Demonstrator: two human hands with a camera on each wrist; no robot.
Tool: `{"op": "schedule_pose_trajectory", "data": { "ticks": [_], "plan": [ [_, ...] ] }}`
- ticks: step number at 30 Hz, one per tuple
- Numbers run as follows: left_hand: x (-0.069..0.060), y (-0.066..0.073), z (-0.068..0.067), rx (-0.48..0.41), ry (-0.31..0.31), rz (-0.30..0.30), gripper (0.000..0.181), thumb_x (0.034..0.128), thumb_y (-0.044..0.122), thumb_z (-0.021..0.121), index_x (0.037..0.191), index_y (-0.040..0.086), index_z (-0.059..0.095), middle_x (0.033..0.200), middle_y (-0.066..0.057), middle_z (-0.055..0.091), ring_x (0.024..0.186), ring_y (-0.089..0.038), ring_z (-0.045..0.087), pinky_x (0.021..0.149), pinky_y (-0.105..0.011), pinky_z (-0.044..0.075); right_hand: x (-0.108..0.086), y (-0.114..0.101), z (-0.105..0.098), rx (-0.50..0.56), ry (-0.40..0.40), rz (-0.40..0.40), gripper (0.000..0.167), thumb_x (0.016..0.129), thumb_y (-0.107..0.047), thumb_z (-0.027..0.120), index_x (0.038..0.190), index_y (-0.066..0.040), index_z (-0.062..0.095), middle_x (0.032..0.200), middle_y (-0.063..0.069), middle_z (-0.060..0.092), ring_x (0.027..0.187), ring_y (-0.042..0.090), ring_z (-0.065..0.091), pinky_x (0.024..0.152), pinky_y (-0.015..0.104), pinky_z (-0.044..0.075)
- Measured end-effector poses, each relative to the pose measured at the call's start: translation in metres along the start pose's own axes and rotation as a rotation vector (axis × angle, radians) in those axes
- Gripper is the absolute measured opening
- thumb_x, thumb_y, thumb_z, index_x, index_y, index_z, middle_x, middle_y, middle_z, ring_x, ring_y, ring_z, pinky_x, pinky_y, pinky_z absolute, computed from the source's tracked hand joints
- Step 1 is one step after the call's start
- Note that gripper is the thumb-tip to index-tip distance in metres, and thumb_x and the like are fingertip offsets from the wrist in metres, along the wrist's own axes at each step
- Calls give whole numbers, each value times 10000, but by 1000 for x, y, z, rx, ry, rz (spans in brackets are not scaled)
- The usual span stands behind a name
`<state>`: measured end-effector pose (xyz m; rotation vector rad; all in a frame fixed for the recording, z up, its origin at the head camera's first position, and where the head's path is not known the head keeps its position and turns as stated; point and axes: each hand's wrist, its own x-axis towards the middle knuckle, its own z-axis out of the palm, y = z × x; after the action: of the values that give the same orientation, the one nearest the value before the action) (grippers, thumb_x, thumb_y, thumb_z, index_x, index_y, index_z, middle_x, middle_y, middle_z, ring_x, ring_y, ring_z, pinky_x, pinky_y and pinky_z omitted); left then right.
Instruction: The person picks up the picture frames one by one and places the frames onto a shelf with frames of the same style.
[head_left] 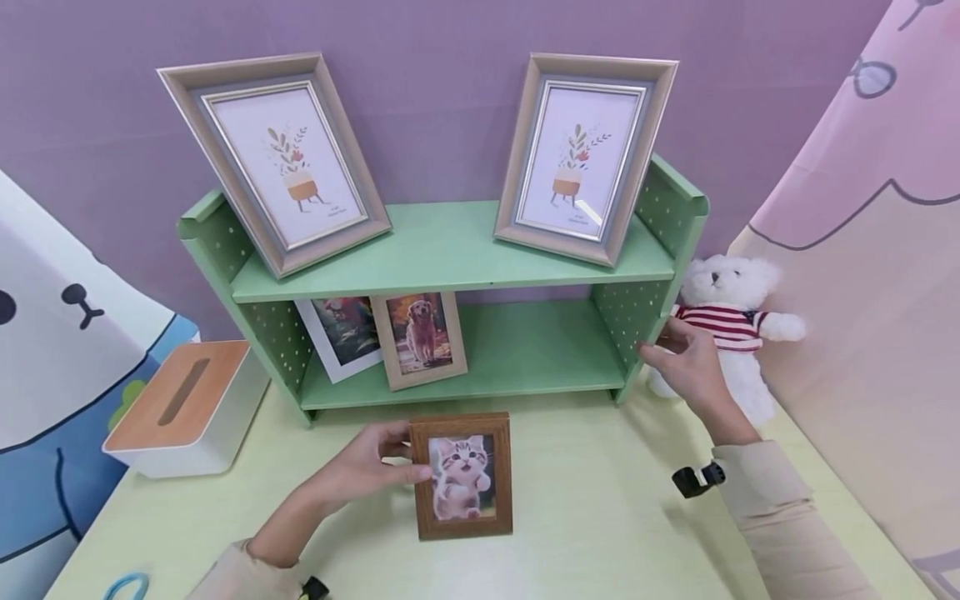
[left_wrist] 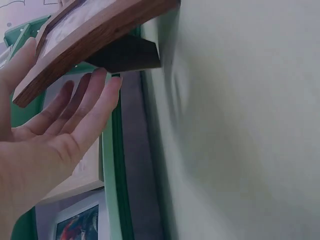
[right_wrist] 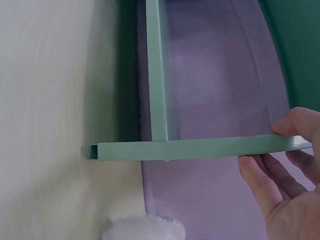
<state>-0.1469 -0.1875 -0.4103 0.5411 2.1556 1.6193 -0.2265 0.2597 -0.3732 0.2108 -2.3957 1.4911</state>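
Note:
A brown wooden picture frame (head_left: 461,479) with a kitten photo is upright in front of the shelf. My left hand (head_left: 367,467) holds its left side, thumb on the front and fingers behind. In the left wrist view, the dark stand (left_wrist: 132,56) juts out from the frame's back. My right hand (head_left: 693,367) pinches the front edge of the green shelf's (head_left: 525,354) right side panel. The right wrist view shows thumb and fingers on opposite sides of that panel edge (right_wrist: 210,147). A framed dog photo (head_left: 422,337) overlaps a white-framed picture (head_left: 341,337) on the lower board.
Two larger frames with plant prints, one left (head_left: 292,167) and one right (head_left: 577,162), lean on the top board. A white teddy bear (head_left: 723,329) in a striped shirt sits right of the shelf. A tissue box (head_left: 183,400) stands left; a blue ring-shaped handle (head_left: 127,585) lies near the front.

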Motion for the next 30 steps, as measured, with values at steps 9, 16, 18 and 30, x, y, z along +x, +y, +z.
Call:
{"op": "schedule_pose_trajectory", "data": {
  "ticks": [9,16,18,30],
  "plan": [
    [1,-5,8,-94,-49,-12,550,899,128,751,1339,-107,519,1148,-172,676,1001,-283,667,851,-323,564,-1,1,-2,0,-1,-6,429,896,-37,682,1305,63,602,1160,257,645,971,2,600,792,113,506],
    [5,-6,15,-116,-59,-49,448,903,96,738,1264,-111,570,1104,-182,694,992,-290,677,842,-309,568,0,1,-2,-9,-5,-11,425,891,-32,687,1296,72,605,1140,270,647,948,-18,602,791,113,505],
    [6,-7,16,-126,-59,-61,420,900,84,737,1242,-106,585,1095,-182,699,980,-283,682,841,-313,570,-1,2,-2,-8,-6,-12,428,891,-29,685,1297,78,601,1145,274,646,942,-27,600,790,111,504],
    [5,-5,19,-136,-24,-76,317,891,35,727,1152,-117,632,1038,-191,714,912,-226,682,790,-280,565,2,3,-3,-29,-21,6,443,898,-47,695,1321,41,601,1125,176,665,1102,325,632,789,117,503]
  ]
}}
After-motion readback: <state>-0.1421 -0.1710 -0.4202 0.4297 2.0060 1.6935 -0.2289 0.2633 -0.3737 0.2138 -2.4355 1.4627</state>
